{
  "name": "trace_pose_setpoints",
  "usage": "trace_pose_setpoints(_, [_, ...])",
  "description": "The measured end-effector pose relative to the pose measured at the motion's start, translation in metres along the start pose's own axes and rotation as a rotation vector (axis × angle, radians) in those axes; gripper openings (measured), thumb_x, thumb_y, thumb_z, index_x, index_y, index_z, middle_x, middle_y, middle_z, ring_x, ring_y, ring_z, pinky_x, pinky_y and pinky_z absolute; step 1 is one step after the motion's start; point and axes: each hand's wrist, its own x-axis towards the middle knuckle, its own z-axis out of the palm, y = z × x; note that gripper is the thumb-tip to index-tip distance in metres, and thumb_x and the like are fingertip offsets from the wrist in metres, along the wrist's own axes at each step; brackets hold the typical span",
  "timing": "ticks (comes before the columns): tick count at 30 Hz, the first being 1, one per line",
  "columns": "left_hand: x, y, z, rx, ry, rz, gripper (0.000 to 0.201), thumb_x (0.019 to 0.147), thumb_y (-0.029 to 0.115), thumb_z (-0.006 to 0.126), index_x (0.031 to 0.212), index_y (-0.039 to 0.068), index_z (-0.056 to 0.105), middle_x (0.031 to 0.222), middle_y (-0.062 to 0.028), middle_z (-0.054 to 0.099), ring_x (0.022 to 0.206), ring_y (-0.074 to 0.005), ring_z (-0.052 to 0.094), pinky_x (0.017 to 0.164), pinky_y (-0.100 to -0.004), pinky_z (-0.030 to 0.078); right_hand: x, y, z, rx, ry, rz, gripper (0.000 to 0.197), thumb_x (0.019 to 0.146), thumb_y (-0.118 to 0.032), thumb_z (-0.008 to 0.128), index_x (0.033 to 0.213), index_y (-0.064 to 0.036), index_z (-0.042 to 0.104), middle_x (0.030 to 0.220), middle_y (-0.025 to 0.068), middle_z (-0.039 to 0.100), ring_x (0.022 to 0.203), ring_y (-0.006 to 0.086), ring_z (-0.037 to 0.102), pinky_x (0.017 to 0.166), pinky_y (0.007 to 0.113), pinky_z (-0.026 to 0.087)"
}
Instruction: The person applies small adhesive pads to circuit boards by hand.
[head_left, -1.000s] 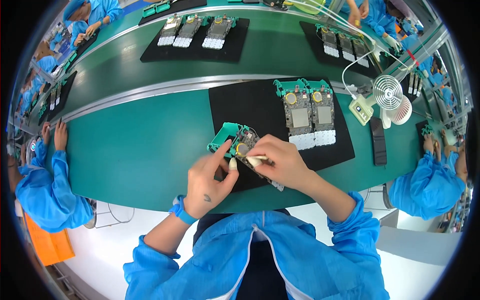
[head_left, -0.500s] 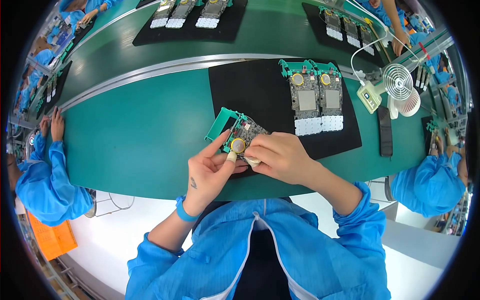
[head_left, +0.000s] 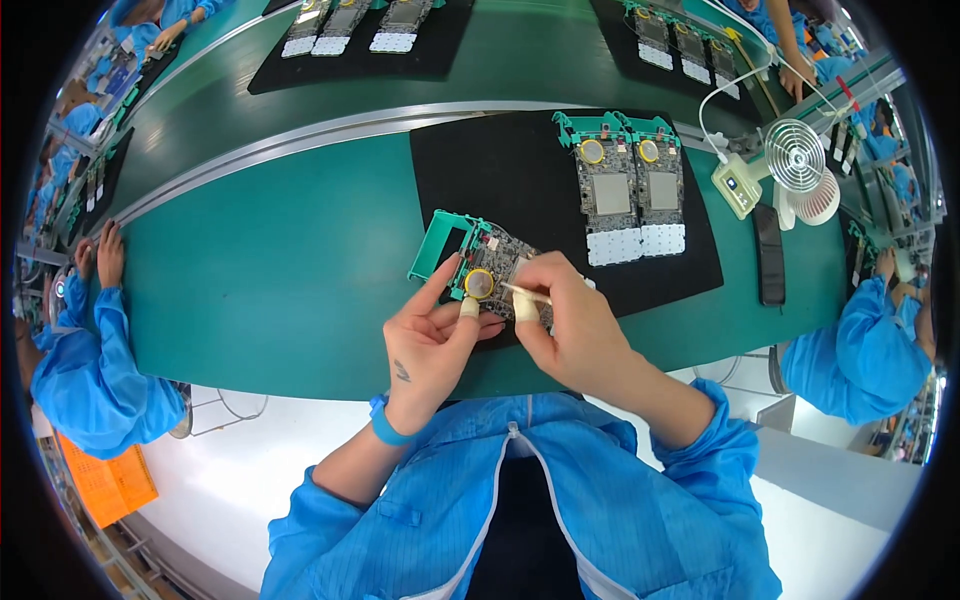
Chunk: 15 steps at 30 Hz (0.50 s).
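Note:
My left hand (head_left: 428, 345) grips a circuit board (head_left: 505, 247) by its left and near edges, thumb and fingers closed on it. A green plastic frame (head_left: 432, 250) sticks out from the board's left end. Beside my left thumb, a round silver cell with a yellow ring (head_left: 479, 284) sits on the board. My right hand (head_left: 585, 335) pinches a thin pale stick (head_left: 527, 293), its tip over the board just right of the cell. Pale covers wrap both thumb tips. My right hand hides part of the board's right end.
Two similar boards (head_left: 611, 195) lie on the black mat (head_left: 480, 165). To their right are a small white fan (head_left: 795, 155) and a black phone (head_left: 769, 255). More boards (head_left: 395, 28) lie across the metal rail. Co-workers in blue sit left (head_left: 95, 370) and right (head_left: 845, 360).
My right hand has shifted from the board's near edge to over its face, and the thin stick now shows in its fingers. My left hand keeps its hold on the board.

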Motion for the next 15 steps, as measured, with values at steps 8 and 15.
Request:
trace_pose_setpoints(8, [0.0, -0.007, 0.004, 0.091, 0.048, 0.075, 0.055, 0.082, -0.009, 0.049, 0.135, -0.006, 0.034, 0.093, -0.0148, 0.065, 0.084, -0.0134, 0.063, 0.076, -0.0232, 0.051, -0.011, -0.001, 0.019, -0.249, -0.06, 0.114, 0.025, 0.08, -0.018, 0.062, 0.098, -0.0072, 0.049, 0.059, 0.0068, 0.059, 0.047, 0.0245, 0.06, 0.044, 0.033, 0.046])
trace_pose_setpoints(15, [-0.001, -0.005, 0.005, 0.117, 0.055, 0.081, 0.054, 0.082, -0.009, 0.049, 0.134, -0.006, 0.035, 0.093, -0.0141, 0.065, 0.084, -0.0124, 0.062, 0.074, -0.0224, 0.051, -0.01, -0.001, 0.022, -0.273, -0.049, 0.075, 0.022, 0.08, -0.018, 0.062, 0.095, -0.0068, 0.049, 0.056, 0.0063, 0.058, 0.045, 0.0215, 0.059, 0.042, 0.032, 0.043])
